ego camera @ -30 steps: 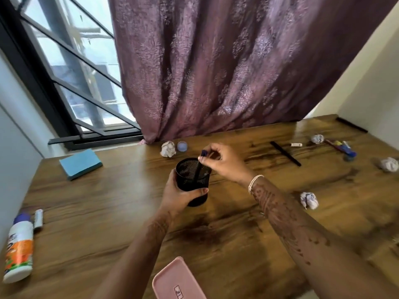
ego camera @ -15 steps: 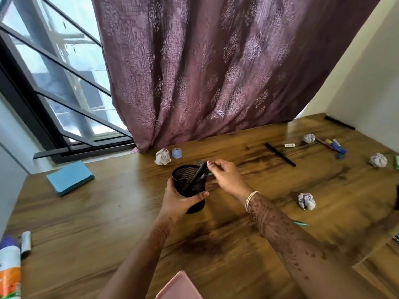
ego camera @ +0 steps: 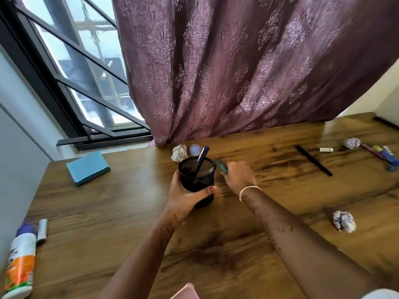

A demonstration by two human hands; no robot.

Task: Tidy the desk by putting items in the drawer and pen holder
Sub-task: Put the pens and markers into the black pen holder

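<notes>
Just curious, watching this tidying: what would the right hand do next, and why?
Probably lift the teal pen the right hand touches and drop it into the black mesh pen holder, which the left hand grips beside it, a dark blue pen already inside.

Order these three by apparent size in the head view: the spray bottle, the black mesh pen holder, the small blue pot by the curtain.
1. spray bottle, though it lies nearer the camera, so its true rank is unsure
2. black mesh pen holder
3. small blue pot

Bright daylight from the window (ego camera: 71, 67) — edges bowed, slightly soft.
</notes>
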